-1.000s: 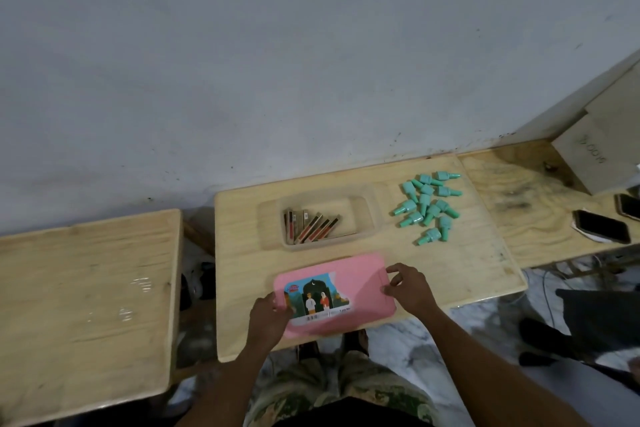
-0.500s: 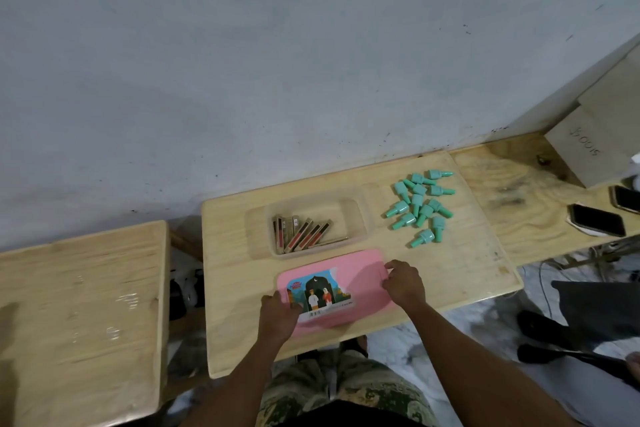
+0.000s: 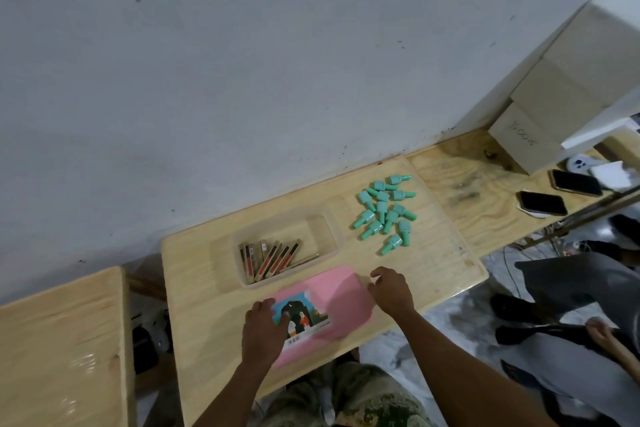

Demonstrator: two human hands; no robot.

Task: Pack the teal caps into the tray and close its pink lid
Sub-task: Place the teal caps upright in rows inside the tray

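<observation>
The pink lid (image 3: 341,302), with a picture label on it, lies flat on the wooden table (image 3: 207,288) near its front edge. My left hand (image 3: 263,328) rests palm down on the lid's left end, thumb over the label. My right hand (image 3: 391,291) sits at the lid's right edge, its loosely curled fingertips touching that edge. Behind the lid stands the clear tray (image 3: 325,229), holding several brown sticks in its left half. Several teal caps (image 3: 384,211) lie in a loose cluster on the table, right of the tray and beyond my right hand.
A second wooden table (image 3: 59,340) stands to the left across a gap. On the right bench lie two phones (image 3: 542,203) and cardboard boxes (image 3: 526,142). Another person's legs and hand (image 3: 599,329) are at the lower right. A wall rises right behind the table.
The view has shifted and tilted. The lid stays on the table's front part. My right hand's fingers have eased off to the lid's right edge; my left hand stays on its left end.
</observation>
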